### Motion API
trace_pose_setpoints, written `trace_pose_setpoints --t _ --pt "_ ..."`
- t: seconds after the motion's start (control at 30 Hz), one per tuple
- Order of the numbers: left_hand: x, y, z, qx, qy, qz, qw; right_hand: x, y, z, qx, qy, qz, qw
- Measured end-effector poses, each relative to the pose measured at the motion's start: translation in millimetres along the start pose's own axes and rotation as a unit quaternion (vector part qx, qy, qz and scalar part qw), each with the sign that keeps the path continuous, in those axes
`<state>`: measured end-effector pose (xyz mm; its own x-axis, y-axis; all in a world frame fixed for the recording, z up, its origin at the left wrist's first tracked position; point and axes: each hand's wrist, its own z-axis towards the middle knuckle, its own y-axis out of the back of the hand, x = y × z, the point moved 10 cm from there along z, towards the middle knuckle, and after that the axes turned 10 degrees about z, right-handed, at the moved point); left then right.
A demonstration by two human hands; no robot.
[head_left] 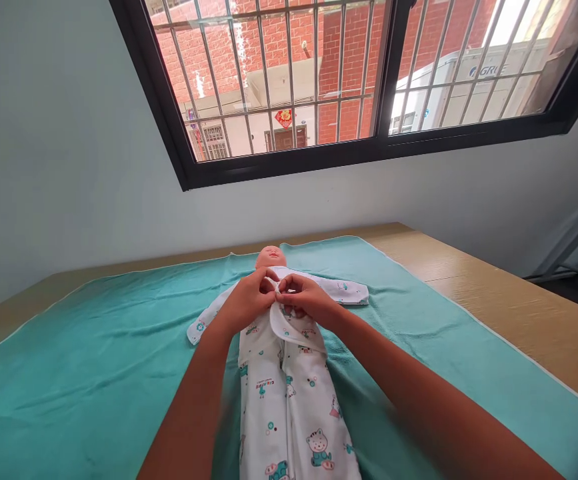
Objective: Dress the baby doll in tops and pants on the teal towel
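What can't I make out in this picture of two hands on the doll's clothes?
All in the head view:
Any fastener on the white top where the left hand and the right hand pinch it: hidden by those hands.
The hands of the doll: hidden inside the sleeves.
Lower ends of the printed trousers: cut off by the bottom edge.
The trousers' lettering: too small to read surely.

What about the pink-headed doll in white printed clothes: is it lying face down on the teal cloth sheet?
No, the doll lies on its back on the sheet, face up.
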<state>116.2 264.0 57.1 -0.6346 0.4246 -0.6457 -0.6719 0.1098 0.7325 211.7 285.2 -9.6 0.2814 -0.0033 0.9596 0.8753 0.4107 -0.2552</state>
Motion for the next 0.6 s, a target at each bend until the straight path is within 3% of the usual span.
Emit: trace_pose_setpoints --t 0.2,0.33,0.4,0.5,0.6 --pt "15.2 -13.1 -0.1 0.042 0.024 -0.223 0.974 -2.5 1.6 -0.5 0.058 -0.03 0.064 0.996" --pt "21.3 -18.5 1.5 0.056 0.051 -0.203 0.976 -3.4 2.0 -0.1 0.064 -0.032 0.087 0.994" --pt "31.9 -12.4 5.0 0.005 0.08 -0.166 0.983 -4.2 7.7 2.5 0.034 -0.026 0.116 0.992" --pt "49.0 3.9 8.1 -0.117 0.122 -0.09 0.981 -4.9 23.8 6.3 -0.055 -0.005 0.136 0.989" --pt "49.0 6.8 13.4 -0.162 0.1 -0.009 0.982 -2.7 33.7 6.6 -0.132 0.002 0.045 0.99"
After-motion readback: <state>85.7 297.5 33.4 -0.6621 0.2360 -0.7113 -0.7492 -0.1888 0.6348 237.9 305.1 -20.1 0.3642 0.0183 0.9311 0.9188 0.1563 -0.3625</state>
